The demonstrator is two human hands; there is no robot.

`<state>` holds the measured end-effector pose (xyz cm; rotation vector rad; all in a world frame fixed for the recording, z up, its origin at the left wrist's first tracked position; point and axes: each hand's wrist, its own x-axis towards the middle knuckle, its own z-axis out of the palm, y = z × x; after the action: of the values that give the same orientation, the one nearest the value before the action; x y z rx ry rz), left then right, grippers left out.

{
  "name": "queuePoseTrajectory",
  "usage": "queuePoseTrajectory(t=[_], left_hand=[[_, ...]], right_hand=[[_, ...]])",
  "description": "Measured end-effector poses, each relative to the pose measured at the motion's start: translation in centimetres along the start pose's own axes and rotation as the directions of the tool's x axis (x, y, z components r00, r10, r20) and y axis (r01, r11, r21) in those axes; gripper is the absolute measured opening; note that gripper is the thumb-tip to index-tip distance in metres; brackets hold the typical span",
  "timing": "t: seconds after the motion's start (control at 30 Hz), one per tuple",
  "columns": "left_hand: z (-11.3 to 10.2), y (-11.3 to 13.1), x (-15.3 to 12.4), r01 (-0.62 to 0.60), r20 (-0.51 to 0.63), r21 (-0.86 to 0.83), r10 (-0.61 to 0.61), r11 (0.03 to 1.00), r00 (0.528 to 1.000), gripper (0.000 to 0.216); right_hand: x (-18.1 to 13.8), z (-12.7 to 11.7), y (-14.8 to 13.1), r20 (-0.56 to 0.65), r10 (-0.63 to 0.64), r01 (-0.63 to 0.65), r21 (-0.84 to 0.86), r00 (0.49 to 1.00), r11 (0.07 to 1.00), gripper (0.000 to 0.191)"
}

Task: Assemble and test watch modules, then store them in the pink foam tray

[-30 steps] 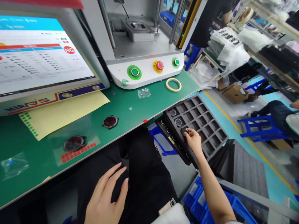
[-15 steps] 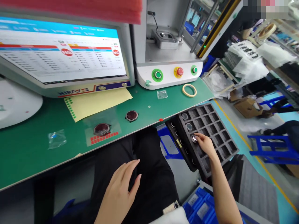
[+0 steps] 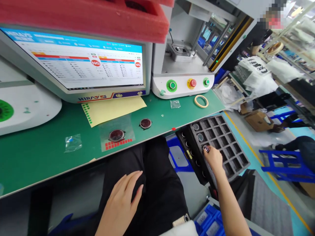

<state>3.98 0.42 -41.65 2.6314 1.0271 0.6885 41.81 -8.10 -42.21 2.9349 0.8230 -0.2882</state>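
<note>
My right hand (image 3: 213, 159) is closed on a round watch case (image 3: 206, 149) at a compartment of the dark foam tray (image 3: 230, 165). Its fingers partly cover the case, so I cannot tell how deep it sits. In the compartments above it lie two more round watch cases (image 3: 200, 137). My left hand (image 3: 122, 200) hovers over the lap, thumb apart from the fingers, holding nothing. On the green bench (image 3: 157, 134) lie two watch cases with dark reddish faces, one (image 3: 145, 123) bare on the surface and the other (image 3: 116, 135) on a clear film with red stickers.
Behind the bench edge stand a monitor (image 3: 98, 68) showing red NG marks and a press machine (image 3: 182, 86) with buttons. A tape ring (image 3: 201, 101), small plastic bags (image 3: 73, 143) and a yellow sheet (image 3: 113, 109) lie on the bench. Blue bins (image 3: 209, 221) stand below the tray.
My right hand has turned and lowered slightly over the watch case at the tray compartment. The left hand has stayed nearly still, while the whole view has shifted.
</note>
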Motion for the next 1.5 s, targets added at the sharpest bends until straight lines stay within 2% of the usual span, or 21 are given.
queuePoseTrajectory(t=[0.17, 0.3, 0.43, 0.5, 0.57, 0.63, 0.67, 0.7, 0.73, 0.8, 0.83, 0.87, 0.9, 0.93, 0.97, 1.03, 1.13, 1.27, 1.33, 1.43, 1.5], left_hand=[[0.3, 0.1, -0.1, -0.017, 0.005, -0.019, 0.017, 1.0, 1.0, 0.03], [0.1, 0.1, -0.3, -0.027, -0.009, -0.029, 0.027, 0.999, 1.0, 0.03], [-0.2, -0.6, -1.3, 0.045, -0.011, -0.096, -0.047, 0.994, 0.999, 0.031], [-0.5, -0.8, -1.6, 0.144, 0.06, -0.204, -0.134, 0.968, 0.989, 0.029], [-1.2, -0.5, -1.5, 0.297, 0.207, -0.344, -0.236, 0.891, 0.949, 0.027], [-2.0, 0.2, -0.8, 0.472, 0.37, -0.478, -0.317, 0.741, 0.873, 0.024], [-2.3, 0.6, -0.2, 0.549, 0.437, -0.547, -0.344, 0.632, 0.831, 0.023], [-2.6, 0.9, 0.4, 0.61, 0.49, -0.626, -0.364, 0.485, 0.792, 0.022], [-2.7, 1.2, 1.0, 0.649, 0.538, -0.703, -0.381, 0.29, 0.752, 0.023], [-2.8, 1.4, 1.9, 0.622, 0.615, -0.773, -0.393, -0.127, 0.684, 0.037], [-2.8, 1.4, 2.1, 0.575, 0.633, -0.772, -0.404, -0.271, 0.66, 0.044], [-3.0, 1.4, 2.1, 0.526, 0.641, -0.768, -0.426, -0.366, 0.639, 0.048], [-3.2, 1.4, 1.9, 0.484, 0.637, -0.77, -0.46, -0.416, 0.618, 0.049], [-3.6, 1.3, 1.6, 0.449, 0.628, -0.777, -0.497, -0.442, 0.598, 0.047], [-4.1, 1.3, 1.1, 0.41, 0.622, -0.781, -0.532, -0.471, 0.574, 0.043], [-5.3, 1.2, 0.2, 0.333, 0.613, -0.785, -0.579, -0.522, 0.538, 0.037], [-6.9, 1.0, -0.8, 0.253, 0.586, -0.798, -0.603, -0.548, 0.541, 0.032], [-7.8, 0.4, -1.2, 0.256, 0.558, -0.822, -0.63, -0.508, 0.54, 0.035], [-7.8, 0.1, -1.1, 0.284, 0.544, -0.833, -0.614, -0.474, 0.572, 0.041], [-7.8, -0.1, -0.9, 0.352, 0.515, -0.856, -0.577, -0.378, 0.634, 0.044], [-7.8, 0.0, -0.8, 0.393, 0.498, -0.867, -0.568, -0.307, 0.655, 0.042]], right_hand=[[2.4, 0.6, -1.4, -0.102, -0.047, 0.058, 0.107, 0.994, 0.993, 0.03], [5.3, 1.1, -3.4, -0.12, -0.083, 0.103, 0.176, 0.989, 0.979, 0.031], [5.8, 0.4, -3.6, -0.152, -0.114, 0.145, 0.21, 0.982, 0.967, 0.026], [4.7, -0.3, -3.3, -0.214, -0.161, 0.208, 0.223, 0.963, 0.952, 0.023], [2.3, -1.0, -3.6, -0.316, -0.223, 0.304, 0.237, 0.922, 0.923, 0.022], [-0.9, -1.5, -4.8, -0.411, -0.305, 0.431, 0.26, 0.859, 0.864, 0.023], [-2.7, -1.8, -5.7, -0.443, -0.371, 0.518, 0.274, 0.816, 0.811, 0.022], [-4.6, -2.1, -6.9, -0.472, -0.459, 0.621, 0.281, 0.753, 0.731, 0.019], [-6.5, -2.4, -8.2, -0.504, -0.571, 0.745, 0.264, 0.648, 0.612, 0.014], [-10.2, -3.1, -11.2, -0.579, -0.765, 0.958, 0.122, 0.282, 0.26, 0.012], [-11.9, -3.6, -12.7, -0.591, -0.801, 0.995, 0.039, 0.094, 0.089, 0.015], [-13.4, -4.0, -14.2, -0.593, -0.803, 0.998, -0.03, -0.062, -0.055, 0.017], [-14.8, -4.4, -15.6, -0.587, -0.79, 0.984, -0.075, -0.175, -0.162, 0.019], [-15.9, -4.8, -16.8, -0.583, -0.771, 0.965, -0.1, -0.255, -0.244, 0.021], [-16.7, -5.2, -17.7, -0.58, -0.752, 0.945, -0.113, -0.313, -0.307, 0.024], [-17.8, -5.7, -19.1, -0.573, -0.722, 0.912, -0.125, -0.388, -0.391, 0.028], [-18.3, -5.9, -19.7, -0.562, -0.715, 0.895, -0.11, -0.415, -0.433, 0.031], [-18.4, -5.1, -19.6, -0.559, -0.746, 0.914, -0.053, -0.362, -0.403, 0.024], [-18.6, -4.6, -19.5, -0.585, -0.743, 0.925, -0.035, -0.325, -0.378, 0.017], [-18.8, -4.3, -19.6, -0.646, -0.728, 0.946, 0.026, -0.232, -0.324, 0.016], [-18.9, -4.4, -19.7, -0.703, -0.705, 0.954, 0.139, -0.093, -0.265, 0.018]])
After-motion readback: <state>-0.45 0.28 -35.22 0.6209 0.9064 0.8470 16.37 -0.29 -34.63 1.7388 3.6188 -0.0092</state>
